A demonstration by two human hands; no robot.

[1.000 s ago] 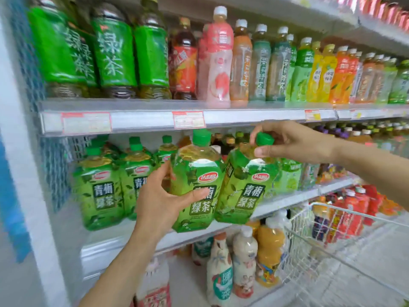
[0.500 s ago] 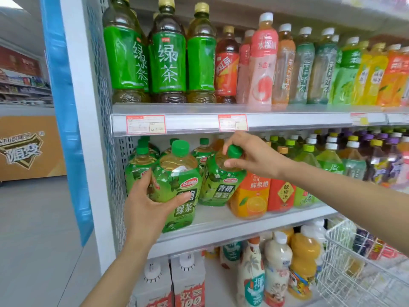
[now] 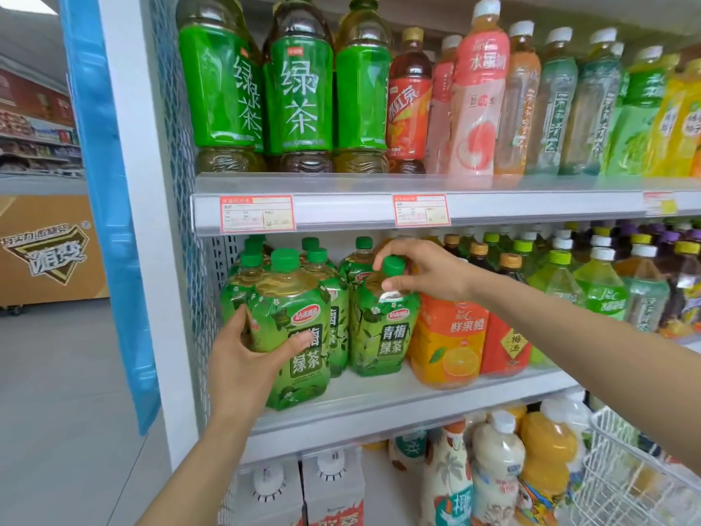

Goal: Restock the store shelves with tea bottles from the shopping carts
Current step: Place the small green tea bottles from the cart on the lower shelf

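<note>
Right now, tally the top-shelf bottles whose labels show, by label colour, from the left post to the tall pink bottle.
Green-label bottles: 3
Red-label bottle: 1
Pink-label bottles: 2
Total: 6
Others may stand hidden behind these.

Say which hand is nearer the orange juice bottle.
Right. The right hand pinches a tea bottle's cap beside the orange juice bottle; the left hand grips another bottle farther left.
</note>
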